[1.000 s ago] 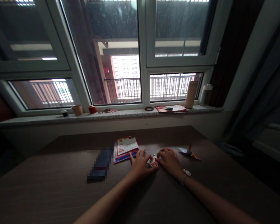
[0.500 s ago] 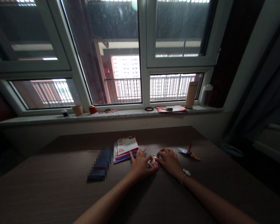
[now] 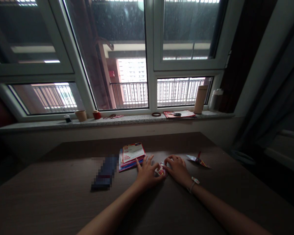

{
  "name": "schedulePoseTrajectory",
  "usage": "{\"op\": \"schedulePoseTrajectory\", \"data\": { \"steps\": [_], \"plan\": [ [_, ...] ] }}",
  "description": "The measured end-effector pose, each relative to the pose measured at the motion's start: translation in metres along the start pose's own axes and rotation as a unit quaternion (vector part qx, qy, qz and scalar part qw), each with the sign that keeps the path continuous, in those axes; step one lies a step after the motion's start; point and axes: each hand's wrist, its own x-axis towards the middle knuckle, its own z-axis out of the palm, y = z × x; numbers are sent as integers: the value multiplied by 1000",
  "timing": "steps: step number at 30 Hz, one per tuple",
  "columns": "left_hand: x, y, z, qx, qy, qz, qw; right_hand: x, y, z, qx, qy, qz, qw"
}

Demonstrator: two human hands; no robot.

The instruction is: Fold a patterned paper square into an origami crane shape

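On the dark wooden table (image 3: 63, 202) my left hand (image 3: 147, 174) and my right hand (image 3: 177, 169) meet over a small folded piece of red and white printed paper (image 3: 160, 169). Both hands pinch it, the left from its left side with the outer fingers spread on the table, the right from its right side with fingers curled. A bracelet sits on my right wrist (image 3: 194, 182). Much of the paper is hidden under the fingers.
A stack of printed leaflets (image 3: 131, 155) lies just left of my hands, and a blurred dark object (image 3: 105, 173) beyond it. A folded colourful paper figure (image 3: 198, 160) rests at the right. The windowsill (image 3: 137, 120) holds cups, a flask (image 3: 201, 99), papers and small items.
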Motion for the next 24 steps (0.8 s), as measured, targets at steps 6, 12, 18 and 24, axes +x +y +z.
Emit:
{"op": "schedulePoseTrajectory", "data": {
  "steps": [6,12,18,24],
  "plan": [
    [-1,1,2,-1,4,-4,1000,1,3,1,2,-13,3,1000],
    [-2,4,1,-4,12,-9,1000,1,2,-1,5,-24,2,1000],
    [-3,4,0,-3,19,-1,1000,2,2,0,11,-19,4,1000],
    [-4,5,-1,0,23,7,1000,1,3,1,22,-12,3,1000]
  ]
}}
